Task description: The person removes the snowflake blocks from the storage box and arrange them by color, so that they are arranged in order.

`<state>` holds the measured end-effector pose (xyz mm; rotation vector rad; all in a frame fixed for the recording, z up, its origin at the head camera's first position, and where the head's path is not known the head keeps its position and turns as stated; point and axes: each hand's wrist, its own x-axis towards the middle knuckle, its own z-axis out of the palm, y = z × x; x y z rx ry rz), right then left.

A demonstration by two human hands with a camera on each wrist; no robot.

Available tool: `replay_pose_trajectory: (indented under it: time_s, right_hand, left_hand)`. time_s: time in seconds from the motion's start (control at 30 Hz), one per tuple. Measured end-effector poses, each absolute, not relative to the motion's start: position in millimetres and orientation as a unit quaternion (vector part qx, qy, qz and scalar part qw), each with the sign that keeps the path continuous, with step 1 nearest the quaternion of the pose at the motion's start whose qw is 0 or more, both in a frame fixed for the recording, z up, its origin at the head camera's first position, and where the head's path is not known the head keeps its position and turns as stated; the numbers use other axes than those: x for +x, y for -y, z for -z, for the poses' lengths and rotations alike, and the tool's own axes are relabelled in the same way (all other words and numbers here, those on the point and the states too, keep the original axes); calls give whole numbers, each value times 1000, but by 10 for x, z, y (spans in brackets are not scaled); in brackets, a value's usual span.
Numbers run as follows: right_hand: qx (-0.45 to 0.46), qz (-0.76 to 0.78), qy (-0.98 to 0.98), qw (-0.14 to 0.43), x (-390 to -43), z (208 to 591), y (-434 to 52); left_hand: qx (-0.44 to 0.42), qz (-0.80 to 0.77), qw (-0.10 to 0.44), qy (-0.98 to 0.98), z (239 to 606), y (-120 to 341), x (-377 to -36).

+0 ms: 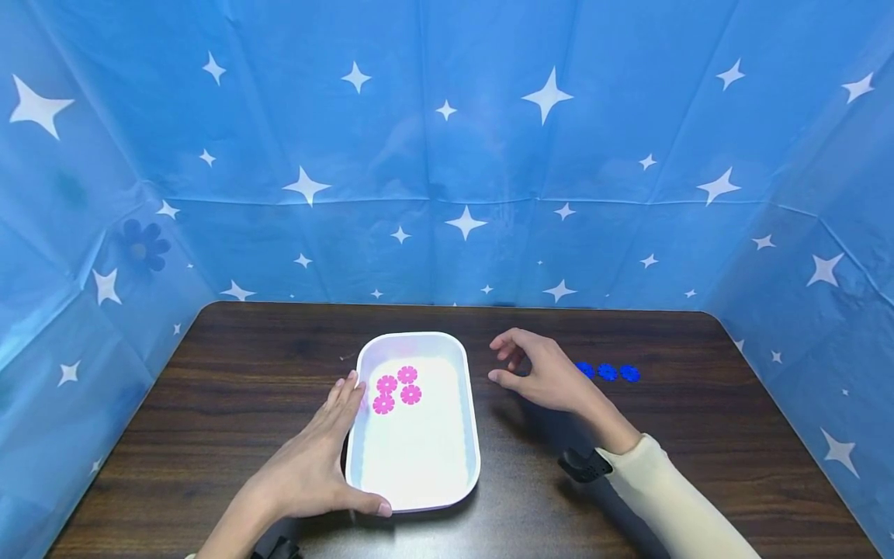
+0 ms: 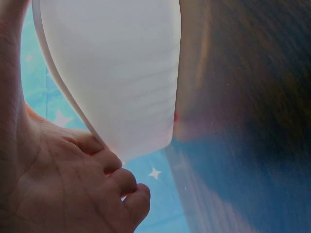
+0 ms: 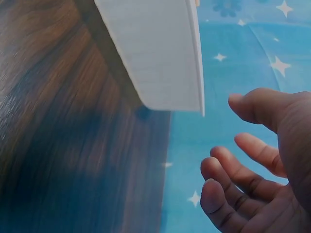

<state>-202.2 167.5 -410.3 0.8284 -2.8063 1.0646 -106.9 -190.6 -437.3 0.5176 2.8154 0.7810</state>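
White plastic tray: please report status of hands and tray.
Left hand holds white plastic tray rim. Right hand open, apart. Four pink flower discs inside. Nothing blocking.

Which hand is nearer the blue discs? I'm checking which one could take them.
Right. The right hand hovers just left of the blue discs; the left hand holds the white tray, farther away.
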Motion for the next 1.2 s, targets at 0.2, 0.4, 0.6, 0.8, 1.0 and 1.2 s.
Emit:
replay_pose_trajectory:
  time_s: [0.2,0.4,0.6,0.8,1.0,1.2]
  right_hand:
    - [292,-351,889,-6,-2051,4068,-1525]
    - [315,-349,882,-23,-2074,4039,-1352]
    - [338,-330,881,-40,-2089,4035,-1187]
    - [342,-316,882,-68,-2103,4062,-1022]
    - [343,-311,883,-78,-2124,4065,-904]
    - [357,-310,877,-93,-2183,4059,-801]
  left_hand:
    - [174,-262,90,-945,4364,1902,-1077]
    - [168,-268,97,-944,4364,1906,-1072]
    - [163,-267,109,-944,4367,1894,-1071]
    - [160,-268,116,-943,4364,1885,-1071]
    - [163,-265,112,-944,4364,1889,-1067]
    - [170,-262,100,-945,4370,1900,-1073]
